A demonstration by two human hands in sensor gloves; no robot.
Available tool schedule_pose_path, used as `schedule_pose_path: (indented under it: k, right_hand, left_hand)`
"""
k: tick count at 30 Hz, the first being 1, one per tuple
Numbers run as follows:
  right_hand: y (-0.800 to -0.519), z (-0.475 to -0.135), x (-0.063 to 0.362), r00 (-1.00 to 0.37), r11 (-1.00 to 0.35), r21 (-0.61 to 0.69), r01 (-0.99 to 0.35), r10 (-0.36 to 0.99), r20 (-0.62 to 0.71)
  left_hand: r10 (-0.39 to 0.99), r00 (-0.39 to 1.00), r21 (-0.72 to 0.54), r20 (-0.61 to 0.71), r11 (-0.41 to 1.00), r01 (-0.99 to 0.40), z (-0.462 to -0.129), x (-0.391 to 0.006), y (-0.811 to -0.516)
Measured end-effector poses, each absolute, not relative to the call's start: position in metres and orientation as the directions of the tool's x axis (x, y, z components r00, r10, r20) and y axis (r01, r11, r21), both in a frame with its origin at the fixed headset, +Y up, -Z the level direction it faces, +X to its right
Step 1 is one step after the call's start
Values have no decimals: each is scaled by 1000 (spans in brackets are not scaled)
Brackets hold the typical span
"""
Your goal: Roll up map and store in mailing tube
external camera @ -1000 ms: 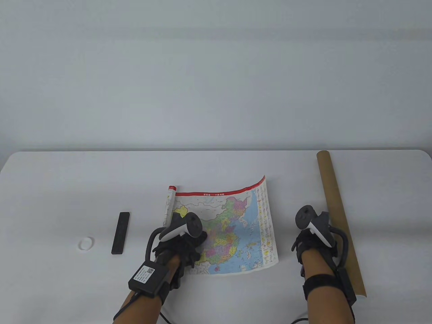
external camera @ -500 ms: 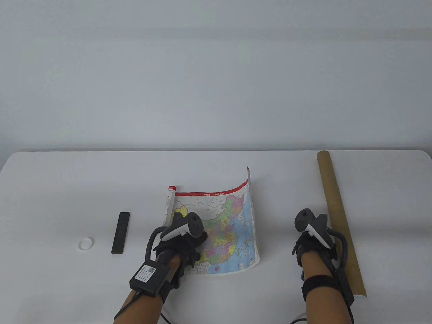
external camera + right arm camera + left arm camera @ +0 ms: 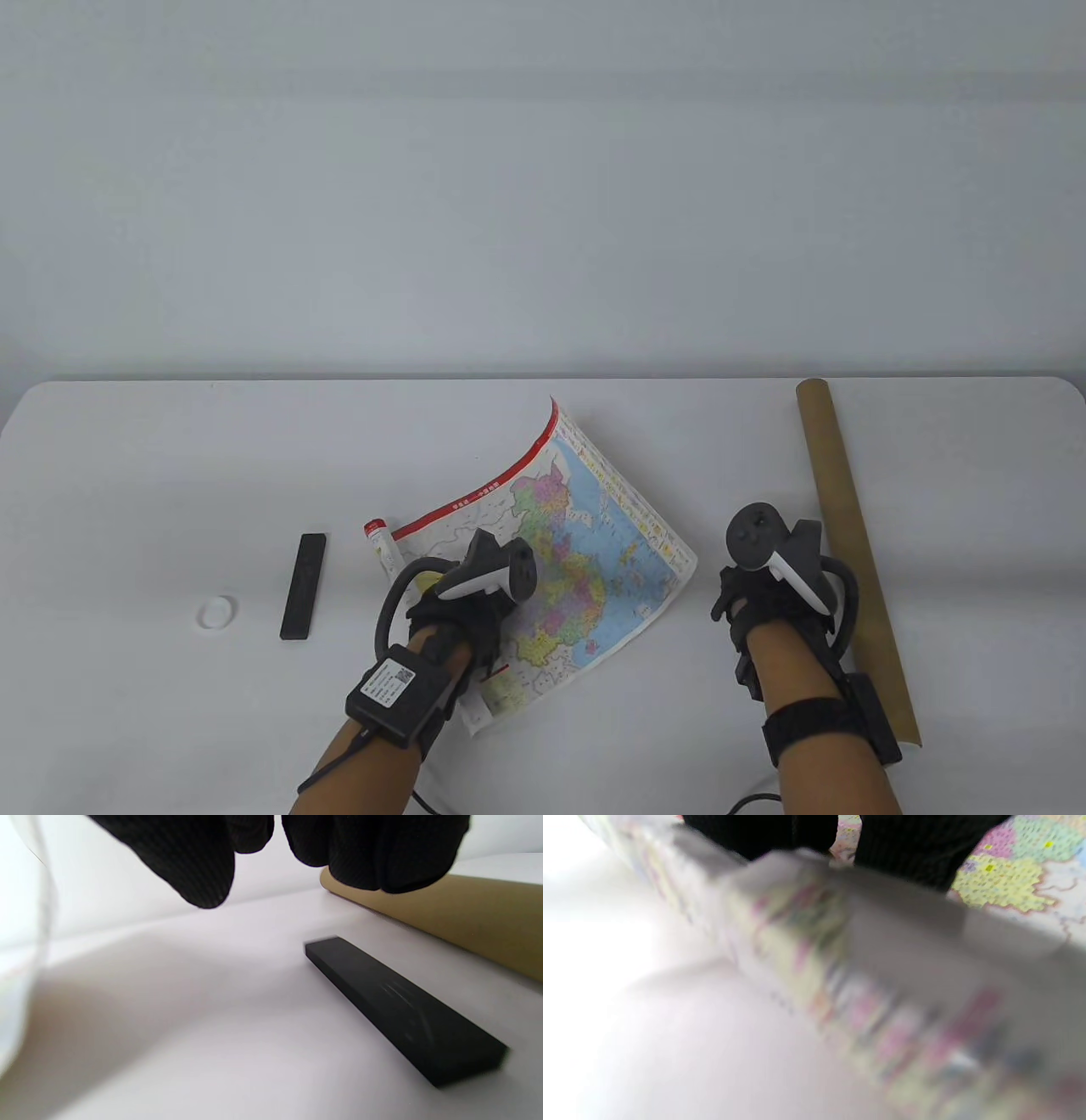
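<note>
The colourful map (image 3: 585, 526) lies slanted on the white table, its left end curled into a roll (image 3: 379, 536) and its far corner lifted. My left hand (image 3: 462, 615) lies over the rolled part and holds it. In the blurred left wrist view its fingers (image 3: 916, 853) touch the map sheet (image 3: 1009, 874) beyond the roll (image 3: 806, 942). The brown mailing tube (image 3: 848, 543) lies lengthwise at the right and also shows in the right wrist view (image 3: 466, 912). My right hand (image 3: 747, 598) hovers empty between map and tube, fingers (image 3: 373, 857) loosely curled.
A black bar (image 3: 303, 586) and a white round cap (image 3: 216, 612) lie left of the map. Another black bar (image 3: 403, 1010) lies on the table beside the tube, under my right hand. The table's far edge (image 3: 543, 380) runs behind the map.
The map's free right edge curled up, then the whole map swung counter-clockwise with my left hand. The rolled end moved left and nearer. My right hand shifted slightly left.
</note>
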State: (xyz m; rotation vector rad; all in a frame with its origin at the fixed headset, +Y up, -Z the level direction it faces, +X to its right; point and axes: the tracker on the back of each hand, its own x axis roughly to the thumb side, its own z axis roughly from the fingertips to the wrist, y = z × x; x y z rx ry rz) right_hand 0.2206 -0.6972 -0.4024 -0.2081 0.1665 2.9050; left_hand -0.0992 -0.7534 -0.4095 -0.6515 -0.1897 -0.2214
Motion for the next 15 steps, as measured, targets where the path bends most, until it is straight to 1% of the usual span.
schedule_pose_path:
  k: [3,5,8,12,15]
  right_hand:
    - [-677,-396,214,-973,-978,9,-210,208,-99]
    - [-664,-391,208,-966,-968,-30,-250,251,-60]
    - [-646,-382,198,-948,-944,-91,-317,316,22]
    - [-627,-368,177,-933,-923,-160,-350,330,141]
    - [-619,-357,157,-909,-911,-170,-376,328,257]
  left_hand:
    - [-121,963,-600,239,762,244,-411,-100,-756]
    - [-85,967,-614,240,758,219,-413,-102,-758]
    - [6,982,-645,191,754,121,-415,-107,-761]
    - [-43,979,-628,198,761,160,-415,-103,-755]
    - [-47,980,-622,192,767,158,-415,-101,-753]
